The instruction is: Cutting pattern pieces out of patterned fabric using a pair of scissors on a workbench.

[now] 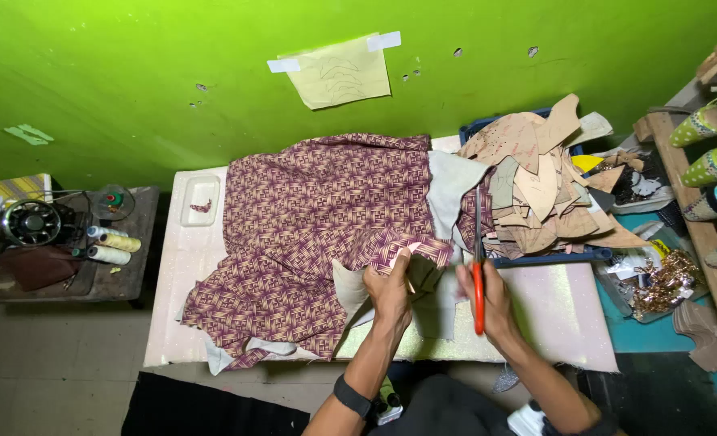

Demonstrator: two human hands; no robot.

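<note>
Patterned fabric [310, 218] in left hand [390, 292] (scissors [478, 274] in right hand [491, 300])

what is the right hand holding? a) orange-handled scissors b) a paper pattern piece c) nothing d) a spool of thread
a: the right hand grips orange-handled scissors with the blades pointing away from the person, while the left hand pinches the edge of the purple patterned fabric on the table.

Bright, even light falls from above on the wall [132, 48] and desk [568, 315], while the floor [52, 363] lies dim and edges bend slightly.
</note>
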